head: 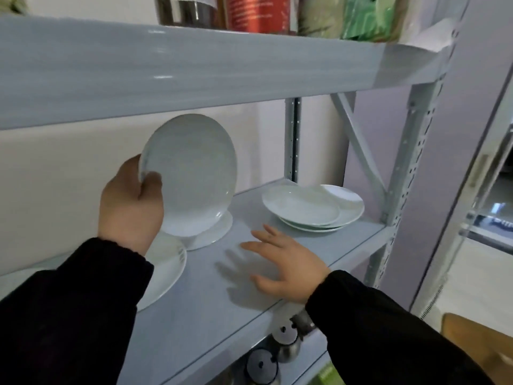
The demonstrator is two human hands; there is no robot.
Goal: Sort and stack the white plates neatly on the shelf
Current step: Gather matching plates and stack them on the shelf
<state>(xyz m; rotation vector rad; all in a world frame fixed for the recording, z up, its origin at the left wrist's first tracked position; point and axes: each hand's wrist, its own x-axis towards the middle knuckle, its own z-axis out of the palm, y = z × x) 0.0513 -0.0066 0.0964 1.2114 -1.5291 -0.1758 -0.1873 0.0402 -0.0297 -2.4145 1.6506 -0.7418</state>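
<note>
My left hand (131,202) grips the left rim of a white plate (191,173) and holds it nearly upright above the grey shelf (222,290). Under its lower edge lies another white plate (219,232), flat on the shelf. A third white plate (166,262) lies at the left, partly hidden by my left sleeve. At the right back sits a loose stack of white plates (311,208), shifted against each other. My right hand (286,263) hovers open just over the middle of the shelf, fingers spread, holding nothing.
The upper shelf board (194,70) hangs low over the plates and carries jars and bags. Metal uprights (293,140) and a diagonal brace (361,145) stand at the right. Pots with lids (280,345) sit on the shelf below.
</note>
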